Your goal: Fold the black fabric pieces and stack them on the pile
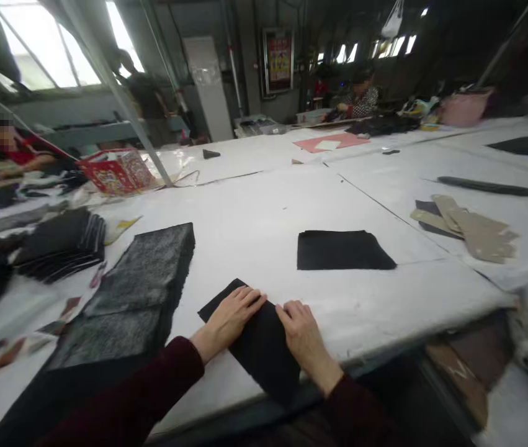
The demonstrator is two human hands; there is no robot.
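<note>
A black fabric piece (pixel 257 347) lies near the front edge of the white table (pixel 254 211), running diagonally. My left hand (pixel 233 316) lies flat on its upper left part, fingers stretched out together. My right hand (pixel 303 335) rests on its right side, fingers flat and slightly curled at the cloth's edge. Neither hand grips anything. Both sleeves are dark red.
A black folded piece (pixel 342 250) lies further out. A thick grey-black fabric stack (pixel 140 285) sits to the left, with more black pieces (pixel 66 242) beyond. Tan pattern pieces (pixel 473 230) lie at the right. A red box (pixel 117 171) and other people are in the background.
</note>
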